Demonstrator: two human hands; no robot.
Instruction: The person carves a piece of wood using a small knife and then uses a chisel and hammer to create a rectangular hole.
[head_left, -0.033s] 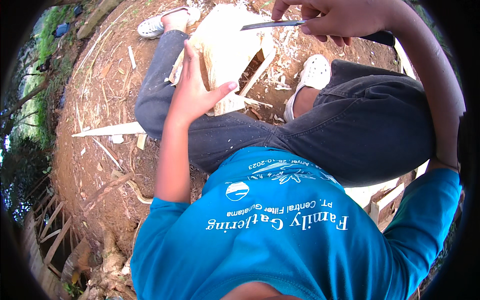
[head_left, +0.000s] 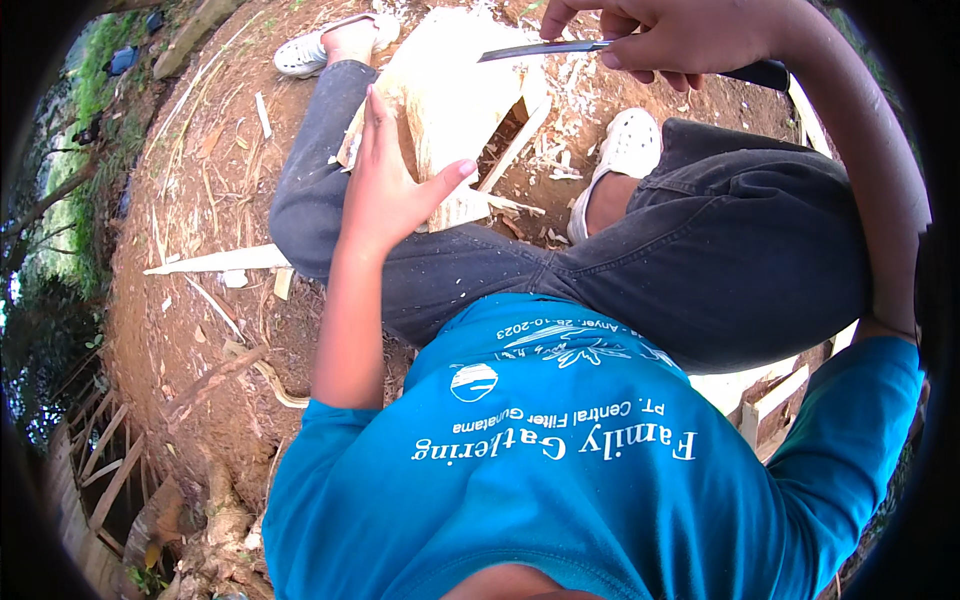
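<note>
A pale, freshly cut wooden block [head_left: 455, 85] with a dark opening on its right side stands on the ground between my legs. My left hand [head_left: 390, 190] lies against its near left edge, fingers stretched out and thumb spread apart. Over the far right, my right hand [head_left: 680, 35] is closed around a knife [head_left: 545, 48]; its dark handle sticks out beyond the palm. The thin blade points left, over the block's right part. Whether the edge touches the wood, I cannot tell.
My bent legs in dark trousers [head_left: 720, 230] flank the block. White clogs [head_left: 630, 145] are on my feet. Wood shavings [head_left: 570, 130] litter the brown soil. A pointed pale wood strip [head_left: 215, 261] lies left, near roots and sticks [head_left: 215, 380].
My left hand and forearm have shifted very slightly to the right. The block stays in place, and the right hand with the knife is almost unchanged.
</note>
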